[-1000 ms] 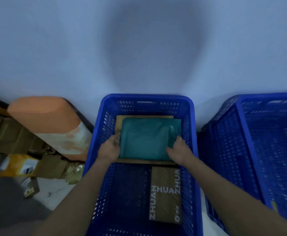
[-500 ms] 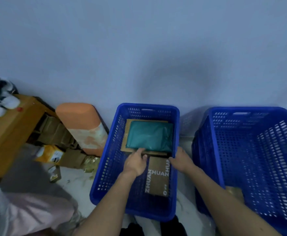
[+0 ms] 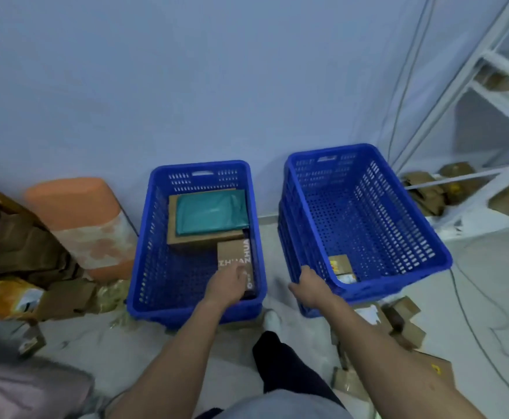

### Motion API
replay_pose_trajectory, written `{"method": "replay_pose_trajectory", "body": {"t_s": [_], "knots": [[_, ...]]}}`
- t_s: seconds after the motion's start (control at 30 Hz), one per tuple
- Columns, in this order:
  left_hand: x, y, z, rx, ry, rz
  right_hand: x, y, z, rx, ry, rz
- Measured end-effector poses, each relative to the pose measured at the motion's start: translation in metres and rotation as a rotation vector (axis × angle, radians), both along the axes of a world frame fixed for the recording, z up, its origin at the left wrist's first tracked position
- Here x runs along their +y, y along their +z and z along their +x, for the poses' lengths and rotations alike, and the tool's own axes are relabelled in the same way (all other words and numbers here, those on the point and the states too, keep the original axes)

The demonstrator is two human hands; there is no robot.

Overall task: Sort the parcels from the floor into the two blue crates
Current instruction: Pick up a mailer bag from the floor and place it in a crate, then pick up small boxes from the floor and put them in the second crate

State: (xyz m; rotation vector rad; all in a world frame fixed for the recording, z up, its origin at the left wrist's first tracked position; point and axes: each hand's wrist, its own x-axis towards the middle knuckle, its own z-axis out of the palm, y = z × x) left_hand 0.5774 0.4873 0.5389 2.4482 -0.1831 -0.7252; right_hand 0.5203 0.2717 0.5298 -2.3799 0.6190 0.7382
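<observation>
Right blue crate (image 3: 365, 147) holds small parcels (image 3: 339, 264) in its near-left corner. Left blue crate (image 3: 159, 237) holds a brown box (image 3: 204, 238) at its far edge, with a teal parcel (image 3: 211, 211) on top. The left hand (image 3: 232, 282) hangs relaxed and empty over a printed box (image 3: 235, 252). The right hand (image 3: 307, 285), fingers straight, touches the right crate's near-left corner.

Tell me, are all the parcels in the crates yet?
Not yet. Done: the left crate holds a teal parcel on a brown box, plus a ZHUA box; the right crate holds a small box. In hand: nothing; the left hand hovers over the ZHUA box, the right hand by the right crate. Left: brown parcels on the floor beside both crates.
</observation>
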Motion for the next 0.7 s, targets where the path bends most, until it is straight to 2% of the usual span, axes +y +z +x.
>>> {"method": "replay_pose_trajectory", "body": {"t_s": [0.17, 0.33, 0.53, 0.7], "knots": [[0.002, 0.003, -0.069, -0.014, -0.038, -0.024, -0.002, 0.006, -0.093, 0.024, -0.076, -0.031], [-0.011, -0.014, -0.131, 0.074, -0.101, 0.014, -0.016, -0.001, -0.181, 0.070, -0.155, -0.027], [-0.052, -0.033, -0.193, 0.139, -0.192, 0.010, -0.041, 0.010, -0.262, 0.119, -0.274, -0.057], [-0.099, -0.044, -0.239, 0.186, -0.266, 0.058, -0.082, -0.003, -0.320, 0.164, -0.278, -0.077]]}}
